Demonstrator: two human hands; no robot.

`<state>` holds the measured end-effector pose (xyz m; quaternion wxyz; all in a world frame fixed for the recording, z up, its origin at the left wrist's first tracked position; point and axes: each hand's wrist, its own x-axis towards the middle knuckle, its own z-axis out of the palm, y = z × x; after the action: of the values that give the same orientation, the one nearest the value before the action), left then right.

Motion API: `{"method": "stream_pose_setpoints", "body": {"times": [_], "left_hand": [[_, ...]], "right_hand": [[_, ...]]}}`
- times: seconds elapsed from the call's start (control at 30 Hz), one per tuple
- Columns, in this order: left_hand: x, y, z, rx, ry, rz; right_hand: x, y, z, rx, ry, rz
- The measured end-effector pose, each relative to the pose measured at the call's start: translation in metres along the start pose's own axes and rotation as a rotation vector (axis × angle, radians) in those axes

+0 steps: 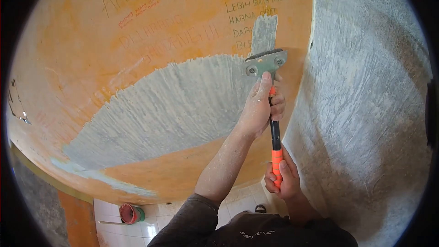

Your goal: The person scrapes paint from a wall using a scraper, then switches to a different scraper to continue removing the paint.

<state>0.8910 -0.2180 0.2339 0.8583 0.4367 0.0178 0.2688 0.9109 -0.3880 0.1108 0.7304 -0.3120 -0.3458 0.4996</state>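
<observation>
A long-handled wall scraper [275,133] with a wide green metal head [266,62] and orange grips leans up against an orange painted wall [151,23]. My left hand [260,105] is closed around the shaft just under the head, its thumb pressed up against the metal. Lower down, my right hand [284,176] wraps the orange end grip. The blade touches the wall at the bottom of a narrow scraped strip [265,32]. Left of the head spreads a broad grey patch [169,105] stripped of paint. White dust speckles my left forearm.
To the right, past the corner, stands a grey bare wall [366,77]. On the tiled floor [160,210] a red and green bucket [131,213] sits at lower left with a thin stick beside it. Handwriting [256,7] marks the orange paint above.
</observation>
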Motion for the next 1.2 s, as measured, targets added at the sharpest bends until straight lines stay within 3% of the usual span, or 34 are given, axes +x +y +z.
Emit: {"method": "stream_pose_setpoints", "body": {"times": [0.2, 0.5, 0.57, 1.2], "left_hand": [[0.000, 0.001, -0.003, 0.018, 0.047, -0.042], [0.000, 0.001, -0.009, 0.052, -0.072, -0.024], [-0.002, 0.007, -0.002, 0.041, 0.004, -0.055], [0.003, 0.013, 0.006, 0.085, -0.014, -0.021]], "right_hand": [[-0.001, 0.005, 0.008, -0.084, 0.054, -0.037], [-0.003, 0.009, 0.014, -0.051, 0.103, -0.037], [-0.002, 0.007, 0.016, -0.067, 0.095, -0.051], [-0.002, -0.005, 0.027, -0.031, 0.133, -0.039]]}}
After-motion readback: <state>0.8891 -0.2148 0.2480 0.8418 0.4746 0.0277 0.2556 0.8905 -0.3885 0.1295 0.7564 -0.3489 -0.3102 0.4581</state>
